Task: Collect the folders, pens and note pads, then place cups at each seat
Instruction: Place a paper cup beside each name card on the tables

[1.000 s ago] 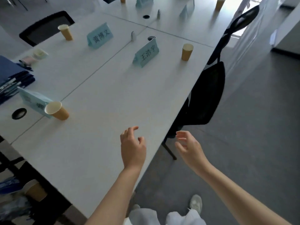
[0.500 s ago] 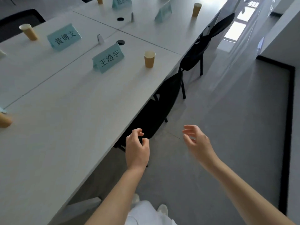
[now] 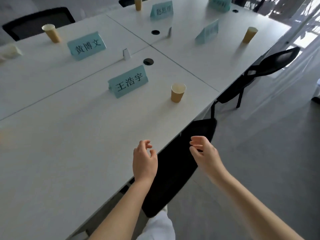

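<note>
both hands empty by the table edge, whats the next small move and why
Probably walk on along the table: both the left hand and right hand hold nothing, and each name card in view, like the nearest one, already has a cup.

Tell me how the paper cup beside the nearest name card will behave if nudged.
The paper cup is tall with a narrow base, so it would probably tip rather than slide. It looks like thin paper, so likely light and easily crushed. Whether it holds any liquid cannot be told.
</note>
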`<move>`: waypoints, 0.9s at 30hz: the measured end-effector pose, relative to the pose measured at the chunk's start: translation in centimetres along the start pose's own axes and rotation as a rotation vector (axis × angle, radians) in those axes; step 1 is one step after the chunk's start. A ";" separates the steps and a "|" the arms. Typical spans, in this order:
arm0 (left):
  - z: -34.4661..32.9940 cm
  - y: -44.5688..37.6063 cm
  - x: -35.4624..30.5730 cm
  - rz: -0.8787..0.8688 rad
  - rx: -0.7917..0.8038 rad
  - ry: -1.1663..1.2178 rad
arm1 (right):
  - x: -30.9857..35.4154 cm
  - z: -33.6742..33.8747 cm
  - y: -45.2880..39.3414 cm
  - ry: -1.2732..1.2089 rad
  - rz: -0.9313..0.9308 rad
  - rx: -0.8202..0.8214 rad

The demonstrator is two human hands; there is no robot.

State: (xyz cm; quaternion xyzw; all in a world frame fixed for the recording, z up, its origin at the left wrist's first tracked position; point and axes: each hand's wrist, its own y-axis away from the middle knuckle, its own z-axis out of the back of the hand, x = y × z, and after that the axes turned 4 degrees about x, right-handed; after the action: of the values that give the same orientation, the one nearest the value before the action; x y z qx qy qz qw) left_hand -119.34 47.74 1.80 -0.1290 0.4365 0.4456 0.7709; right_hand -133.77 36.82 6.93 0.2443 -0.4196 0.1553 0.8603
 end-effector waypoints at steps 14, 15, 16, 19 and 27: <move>-7.7 -13.6 -5.2 0.081 -0.079 -0.119 | 0.2 2.4 -20.7 -0.003 -0.078 0.222; -8.4 -14.2 -5.5 0.090 -0.100 -0.132 | 0.0 2.6 -22.3 -0.012 -0.083 0.234; -9.3 -15.0 -5.9 0.108 -0.132 -0.145 | -0.2 2.7 -24.3 -0.025 -0.079 0.248; -11.9 -16.7 -6.9 0.183 -0.210 -0.160 | -1.1 3.0 -29.1 -0.037 -0.060 0.291; -17.4 -20.3 -8.0 0.213 -0.380 -0.199 | -2.4 2.8 -37.1 0.066 0.135 0.541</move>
State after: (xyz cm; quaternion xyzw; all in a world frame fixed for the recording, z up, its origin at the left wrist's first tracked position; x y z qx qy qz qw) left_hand -114.58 21.34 -5.94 -0.1807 0.2779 0.6091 0.7205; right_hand -119.52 4.28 -4.26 0.4311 -0.3499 0.3267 0.7649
